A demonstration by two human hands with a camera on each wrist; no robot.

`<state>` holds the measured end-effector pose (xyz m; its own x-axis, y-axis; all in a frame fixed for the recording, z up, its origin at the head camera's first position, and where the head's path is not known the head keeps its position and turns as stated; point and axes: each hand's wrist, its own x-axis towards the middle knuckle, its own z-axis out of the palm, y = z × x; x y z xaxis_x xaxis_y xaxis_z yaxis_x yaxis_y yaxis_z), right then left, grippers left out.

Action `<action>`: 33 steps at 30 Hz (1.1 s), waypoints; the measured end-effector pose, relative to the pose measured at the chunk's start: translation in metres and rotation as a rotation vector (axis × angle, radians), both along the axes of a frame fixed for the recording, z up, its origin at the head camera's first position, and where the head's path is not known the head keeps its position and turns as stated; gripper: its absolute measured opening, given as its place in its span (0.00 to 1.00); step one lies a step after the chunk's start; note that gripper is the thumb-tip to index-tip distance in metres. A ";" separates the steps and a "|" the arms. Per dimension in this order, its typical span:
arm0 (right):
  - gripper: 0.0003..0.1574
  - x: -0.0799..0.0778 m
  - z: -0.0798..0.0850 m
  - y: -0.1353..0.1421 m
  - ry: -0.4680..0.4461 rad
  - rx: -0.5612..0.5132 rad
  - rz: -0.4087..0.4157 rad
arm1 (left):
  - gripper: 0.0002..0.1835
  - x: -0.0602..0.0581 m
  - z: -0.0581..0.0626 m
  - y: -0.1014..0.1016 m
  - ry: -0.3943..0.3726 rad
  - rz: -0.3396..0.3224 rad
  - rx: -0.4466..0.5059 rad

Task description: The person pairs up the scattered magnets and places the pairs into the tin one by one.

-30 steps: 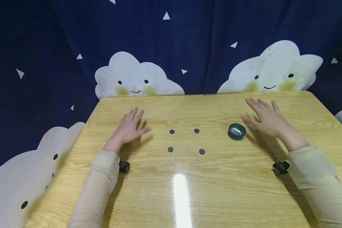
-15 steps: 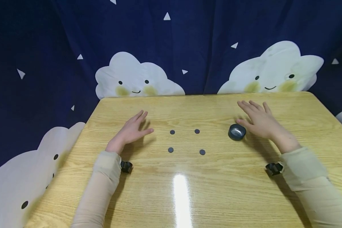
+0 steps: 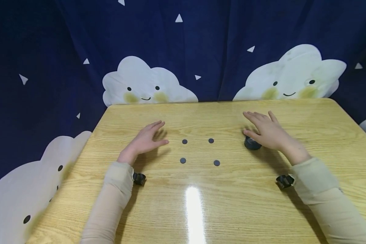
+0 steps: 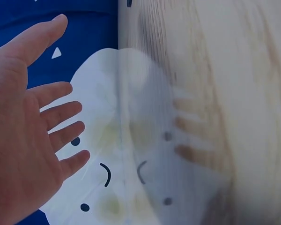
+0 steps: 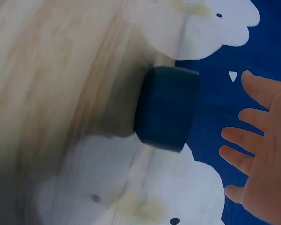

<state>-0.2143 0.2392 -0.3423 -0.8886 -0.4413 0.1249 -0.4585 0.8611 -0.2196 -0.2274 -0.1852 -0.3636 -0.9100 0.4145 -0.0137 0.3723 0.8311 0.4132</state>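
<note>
Over the left part of the table my left hand (image 3: 144, 139) hovers with its fingers spread and holds nothing; in the left wrist view its palm (image 4: 25, 140) faces the camera. My right hand (image 3: 268, 132) hangs above a small dark round cup (image 3: 251, 144) and covers part of its top. The right wrist view shows the cup (image 5: 167, 108) standing apart from the straight fingers. Between the hands lie several flat dark discs, among them a far left disc (image 3: 184, 141), a far right disc (image 3: 211, 140) and a near right disc (image 3: 217, 163).
All of it stands on a wood-grain table (image 3: 158, 210) with a bright light reflection near its front. Behind the far edge hangs a dark blue curtain (image 3: 207, 44) printed with white clouds and triangles. A black wrist camera (image 3: 285, 181) sits on the right sleeve.
My right hand has moved left from beside the cup to above it, partly hiding it. The left hand has shifted slightly right and nearer. Cup and discs have stayed in place.
</note>
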 end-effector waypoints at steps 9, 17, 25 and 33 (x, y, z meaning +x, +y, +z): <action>0.41 -0.003 -0.003 -0.013 -0.064 -0.015 0.045 | 0.42 0.002 0.003 0.005 -0.025 0.005 0.043; 0.37 -0.005 -0.001 -0.027 -0.096 -0.057 0.080 | 0.40 0.000 -0.002 0.010 -0.078 -0.001 0.080; 0.37 -0.006 -0.003 -0.038 -0.143 -0.064 0.106 | 0.38 0.000 -0.004 0.013 -0.115 0.005 0.098; 0.36 -0.007 -0.005 -0.049 -0.174 -0.110 0.112 | 0.36 -0.002 -0.005 0.020 -0.131 -0.019 0.103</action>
